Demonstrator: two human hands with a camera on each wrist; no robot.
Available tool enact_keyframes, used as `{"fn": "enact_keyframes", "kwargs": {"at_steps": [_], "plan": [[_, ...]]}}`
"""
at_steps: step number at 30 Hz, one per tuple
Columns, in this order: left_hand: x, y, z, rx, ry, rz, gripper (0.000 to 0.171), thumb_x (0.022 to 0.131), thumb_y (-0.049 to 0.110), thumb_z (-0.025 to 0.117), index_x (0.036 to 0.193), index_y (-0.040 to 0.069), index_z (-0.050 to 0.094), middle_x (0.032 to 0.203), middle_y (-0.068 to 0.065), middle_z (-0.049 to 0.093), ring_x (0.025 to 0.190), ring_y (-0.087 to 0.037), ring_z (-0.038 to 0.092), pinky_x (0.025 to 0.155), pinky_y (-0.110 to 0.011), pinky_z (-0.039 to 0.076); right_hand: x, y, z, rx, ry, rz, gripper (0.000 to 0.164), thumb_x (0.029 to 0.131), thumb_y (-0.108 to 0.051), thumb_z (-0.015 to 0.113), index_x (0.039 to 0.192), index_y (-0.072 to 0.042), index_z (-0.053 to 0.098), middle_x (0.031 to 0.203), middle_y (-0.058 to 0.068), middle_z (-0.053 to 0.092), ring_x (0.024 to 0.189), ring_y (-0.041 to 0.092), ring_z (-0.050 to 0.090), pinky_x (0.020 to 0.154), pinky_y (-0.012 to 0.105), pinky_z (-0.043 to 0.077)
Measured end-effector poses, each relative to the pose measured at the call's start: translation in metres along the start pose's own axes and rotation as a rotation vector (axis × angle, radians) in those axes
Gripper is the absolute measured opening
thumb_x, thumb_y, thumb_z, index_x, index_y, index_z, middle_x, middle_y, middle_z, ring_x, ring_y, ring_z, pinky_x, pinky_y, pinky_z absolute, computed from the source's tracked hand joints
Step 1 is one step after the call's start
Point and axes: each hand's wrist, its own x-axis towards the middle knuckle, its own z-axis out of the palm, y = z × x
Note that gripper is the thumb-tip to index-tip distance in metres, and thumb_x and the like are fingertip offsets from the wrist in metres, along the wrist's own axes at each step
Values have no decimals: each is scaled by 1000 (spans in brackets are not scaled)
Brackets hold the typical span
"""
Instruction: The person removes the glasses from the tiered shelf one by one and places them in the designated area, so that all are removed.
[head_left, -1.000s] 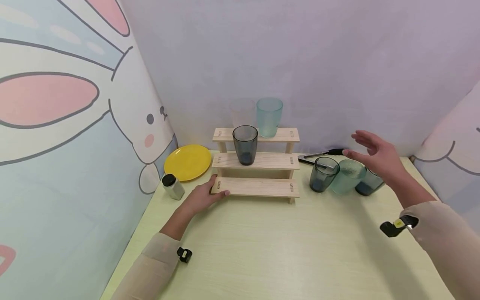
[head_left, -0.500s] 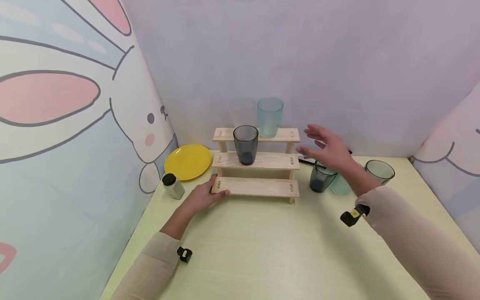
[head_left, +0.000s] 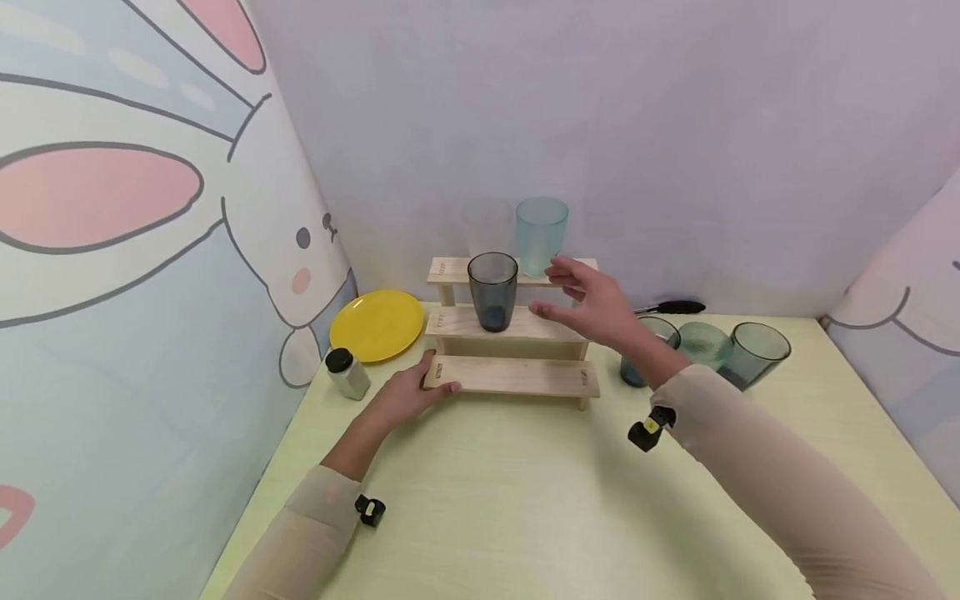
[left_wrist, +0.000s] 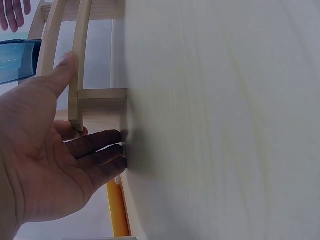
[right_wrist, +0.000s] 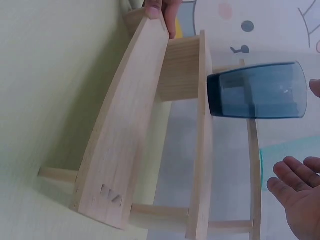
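Observation:
A three-tier wooden stand (head_left: 517, 375) stands on the table. My left hand (head_left: 401, 396) holds the left end of its lowest tier; in the left wrist view the thumb (left_wrist: 65, 67) lies on the tier's edge while the other fingers reach around the end. A dark grey glass (head_left: 492, 292) stands upright on the middle tier. On the top tier are a pale teal glass (head_left: 542, 233) and a clear glass (head_left: 486, 227), side by side. My right hand (head_left: 596, 307), holding nothing, hovers right of the dark glass with relaxed, spread fingers. A gap separates it from that glass.
Right of the stand are a dark glass (head_left: 633, 372), a greenish glass (head_left: 703, 343) and another dark glass (head_left: 759, 354). Behind them lies a black-handled utensil (head_left: 678, 307). A yellow plate (head_left: 375, 325) and a black-capped jar (head_left: 348, 377) sit on the left. Walls border the table.
My right hand has moved left, from above the glasses on the right to beside the dark glass on the stand. My left hand has kept its place on the lowest tier.

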Motion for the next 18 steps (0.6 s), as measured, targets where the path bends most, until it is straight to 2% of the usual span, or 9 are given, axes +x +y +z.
{"fn": "enact_keyframes", "kwargs": {"at_steps": [9,18], "plan": [[1,0,0,1,-1,-2,121,95,84,65,179,13,15,176,-23,40,156,-44,51,125,-63,44,16,-16,25,32,-10,-1,95,96,-47,88,170,-10,42,163,15,59,152,32,58,128,48,46],[1,0,0,-5,-5,-9,119,95,83,65,179,14,15,177,-23,38,157,-45,50,126,-64,43,32,-31,44,12,12,6,95,95,-50,88,170,-12,43,164,15,58,149,37,61,123,54,50]]}}
